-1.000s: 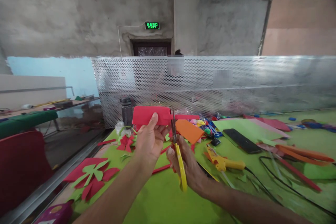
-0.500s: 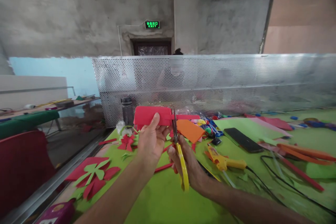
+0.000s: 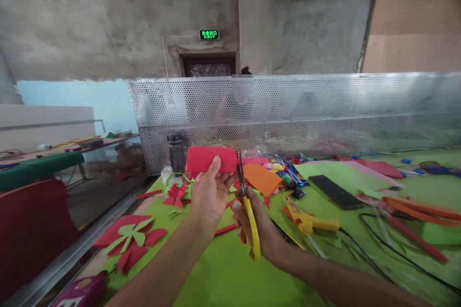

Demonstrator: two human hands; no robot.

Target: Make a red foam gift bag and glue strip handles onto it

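Observation:
My left hand (image 3: 209, 192) grips a folded red sheet (image 3: 212, 159), thumb on its near face and fingers behind it. It could be foam or felt; I cannot tell. In my right hand (image 3: 259, 223) are scissors (image 3: 253, 225) with yellow handles, blades pointing up along the sheet's right edge. Just right of the blades shows a short red strip (image 3: 256, 160); whether it still joins the sheet cannot be seen. Below my hands lies the green tabletop (image 3: 216, 273). An orange sheet (image 3: 262, 180) lies behind the scissors.
On the right are a yellow glue gun (image 3: 309, 222) with a black cord and a black phone (image 3: 334, 192). Red and green flower cut-outs (image 3: 131, 240) lie left. A grey bottle (image 3: 176, 153) stands at the back before a perforated metal panel (image 3: 201, 105).
The red strip right of the blades looks shorter now, with a small gap beside the scissors. Both hands stay nearly in place; the whole view has shifted slightly.

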